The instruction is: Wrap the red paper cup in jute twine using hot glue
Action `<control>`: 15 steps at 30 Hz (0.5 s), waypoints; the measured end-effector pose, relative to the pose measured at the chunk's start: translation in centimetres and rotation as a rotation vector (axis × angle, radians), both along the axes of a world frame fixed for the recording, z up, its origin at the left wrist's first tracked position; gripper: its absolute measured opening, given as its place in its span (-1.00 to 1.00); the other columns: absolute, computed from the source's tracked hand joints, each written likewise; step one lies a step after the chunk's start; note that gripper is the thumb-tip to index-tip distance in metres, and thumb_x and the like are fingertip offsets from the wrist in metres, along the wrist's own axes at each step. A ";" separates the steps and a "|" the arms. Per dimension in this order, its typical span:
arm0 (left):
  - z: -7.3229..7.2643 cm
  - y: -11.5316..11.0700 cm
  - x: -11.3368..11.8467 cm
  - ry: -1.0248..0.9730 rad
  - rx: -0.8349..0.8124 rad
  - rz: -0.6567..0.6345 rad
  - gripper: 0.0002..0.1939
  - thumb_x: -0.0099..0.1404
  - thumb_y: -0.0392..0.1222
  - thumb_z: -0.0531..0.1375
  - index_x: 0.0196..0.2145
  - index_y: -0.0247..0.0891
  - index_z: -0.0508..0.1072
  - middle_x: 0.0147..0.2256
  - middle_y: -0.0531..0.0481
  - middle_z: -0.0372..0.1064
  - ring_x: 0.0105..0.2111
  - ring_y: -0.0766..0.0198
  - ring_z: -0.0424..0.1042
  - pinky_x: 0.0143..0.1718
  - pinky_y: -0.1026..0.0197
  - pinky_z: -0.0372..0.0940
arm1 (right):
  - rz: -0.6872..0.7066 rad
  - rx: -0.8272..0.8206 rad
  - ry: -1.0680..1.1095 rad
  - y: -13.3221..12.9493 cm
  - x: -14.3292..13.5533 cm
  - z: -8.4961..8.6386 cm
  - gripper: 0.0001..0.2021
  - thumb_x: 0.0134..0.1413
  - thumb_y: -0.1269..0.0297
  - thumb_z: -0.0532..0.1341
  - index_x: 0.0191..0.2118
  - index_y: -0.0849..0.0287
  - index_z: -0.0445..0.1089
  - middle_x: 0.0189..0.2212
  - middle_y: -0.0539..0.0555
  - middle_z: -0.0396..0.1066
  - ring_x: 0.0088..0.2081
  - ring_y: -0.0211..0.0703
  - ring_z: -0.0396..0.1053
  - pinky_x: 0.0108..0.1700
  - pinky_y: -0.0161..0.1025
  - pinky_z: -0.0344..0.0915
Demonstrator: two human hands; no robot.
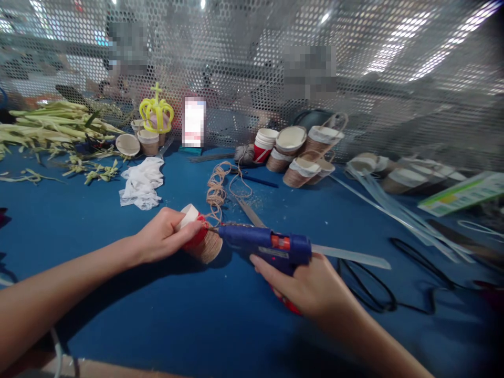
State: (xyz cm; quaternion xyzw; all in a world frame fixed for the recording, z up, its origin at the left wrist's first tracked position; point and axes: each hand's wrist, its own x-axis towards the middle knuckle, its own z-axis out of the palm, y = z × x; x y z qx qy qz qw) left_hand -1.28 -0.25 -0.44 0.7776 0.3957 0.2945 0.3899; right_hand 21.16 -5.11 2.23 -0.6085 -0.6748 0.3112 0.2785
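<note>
Left hand grips a cup, twined below, bare above; right hand holds a glue gun; wrapped cups sit near the desk's far edge.

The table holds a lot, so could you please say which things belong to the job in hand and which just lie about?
In the job: held cup, glue gun, glue stick, twine.
Likely just lying about: crown, white cloth, stalks.

Head view from above blue table, facing forward-down; left hand, right hand near, mesh panel far.
</note>
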 end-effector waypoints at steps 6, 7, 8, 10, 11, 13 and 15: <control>-0.2 0.1 -0.1 0.050 0.132 0.029 -0.60 0.22 -0.11 -0.05 -0.72 -0.32 0.15 -0.71 0.15 -0.08 -0.69 0.48 -0.07 -0.68 0.37 -0.10 | -0.115 -0.197 -0.054 0.3 -0.7 1.2 -0.76 -0.17 0.16 0.17 -0.69 0.15 0.24 -0.85 -0.06 0.21 -0.75 -0.29 0.22 -0.70 -0.37 0.19; -0.2 0.1 -0.1 0.052 0.139 0.030 -0.60 0.22 -0.12 -0.05 -0.72 -0.31 0.11 -0.71 0.16 -0.10 -0.69 0.48 -0.08 -0.68 0.37 -0.11 | -0.120 -0.209 -0.058 0.4 -0.7 1.2 -0.74 -0.17 0.16 0.17 -0.71 0.14 0.22 -0.84 -0.05 0.22 -0.75 -0.28 0.23 -0.70 -0.37 0.19; -0.1 0.1 -0.1 0.052 0.137 0.029 -0.60 0.22 -0.12 -0.05 -0.72 -0.30 0.09 -0.71 0.16 -0.11 -0.69 0.48 -0.09 -0.68 0.37 -0.12 | -0.119 -0.219 -0.059 0.4 -0.7 1.1 -0.72 -0.16 0.15 0.16 -0.72 0.14 0.20 -0.84 -0.04 0.22 -0.74 -0.28 0.24 -0.70 -0.37 0.20; -0.1 0.1 -0.1 0.050 0.114 0.022 -0.61 0.22 -0.11 -0.06 -0.71 -0.30 0.09 -0.71 0.15 -0.10 -0.68 0.47 -0.08 -0.68 0.38 -0.11 | -0.092 -0.224 -0.054 0.6 -0.6 0.9 -0.68 -0.14 0.12 0.15 -0.74 0.13 0.17 -0.82 -0.02 0.25 -0.72 -0.26 0.26 -0.70 -0.36 0.19; -0.1 0.0 -0.1 0.047 0.101 0.019 -0.61 0.22 -0.11 -0.06 -0.71 -0.30 0.09 -0.70 0.15 -0.09 -0.68 0.47 -0.08 -0.68 0.38 -0.10 | -0.075 -0.220 -0.055 0.6 -0.5 0.8 -0.67 -0.12 0.11 0.14 -0.75 0.13 0.16 -0.81 -0.01 0.26 -0.71 -0.25 0.27 -0.70 -0.36 0.20; -0.2 0.0 -0.1 0.041 0.091 0.016 -0.62 0.22 -0.11 -0.06 -0.70 -0.30 0.10 -0.70 0.15 -0.08 -0.68 0.47 -0.07 -0.68 0.38 -0.10 | -0.043 -0.210 -0.060 0.7 -0.3 0.7 -0.65 -0.10 0.10 0.13 -0.75 0.13 0.15 -0.79 0.01 0.28 -0.69 -0.23 0.30 -0.68 -0.35 0.21; -0.2 0.0 -0.1 0.036 0.101 0.009 -0.62 0.22 -0.12 -0.06 -0.70 -0.30 0.09 -0.70 0.15 -0.09 -0.68 0.47 -0.08 -0.68 0.37 -0.11 | -0.021 -0.203 -0.061 0.8 -0.2 0.6 -0.64 -0.08 0.09 0.12 -0.74 0.13 0.15 -0.77 0.02 0.30 -0.65 -0.21 0.33 -0.65 -0.34 0.22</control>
